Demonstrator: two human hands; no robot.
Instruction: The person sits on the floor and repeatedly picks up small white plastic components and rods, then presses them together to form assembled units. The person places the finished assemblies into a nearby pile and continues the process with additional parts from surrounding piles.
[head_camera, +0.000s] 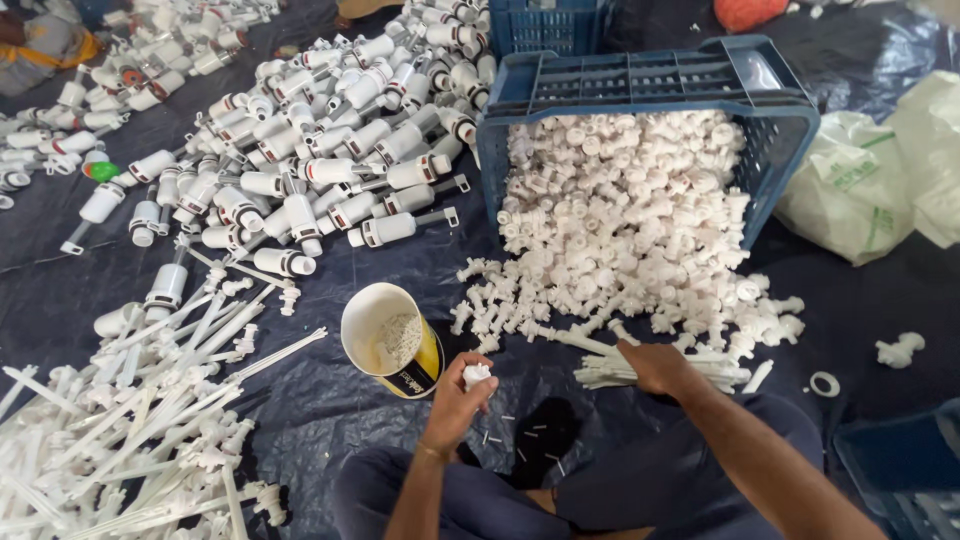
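On the dark blue tarpaulin (400, 420) spread over the floor, everything is sorted into heaps within arm's reach of the seated person. Far left lies a pile of long white plastic rods (130, 420), loosely fanned toward the lap, cut off by the picture's edge. Above it spreads a heap of assembled white cylinders (330, 150) with dark bands, seemingly put aside out of the working space. A yellow tin (392, 342) stands tilted just ahead of the left knee, its mouth turned toward the person; something pale lies inside, too indistinct to name. The left hand (458, 400) is closed around a small white fitting (477, 374), held upright above the lap. Tiny pins (530, 432) lie scattered on the tarpaulin nearby. The right hand (655, 366) rests palm down on a bundle of white stems (690, 366), fingers curled over them; whether it grips one I cannot tell. Behind, a blue crate (640, 85) lies tipped on its side, spilling white fittings (620, 220) forward. Plastic bags (870, 180) sit far right, contents hidden.
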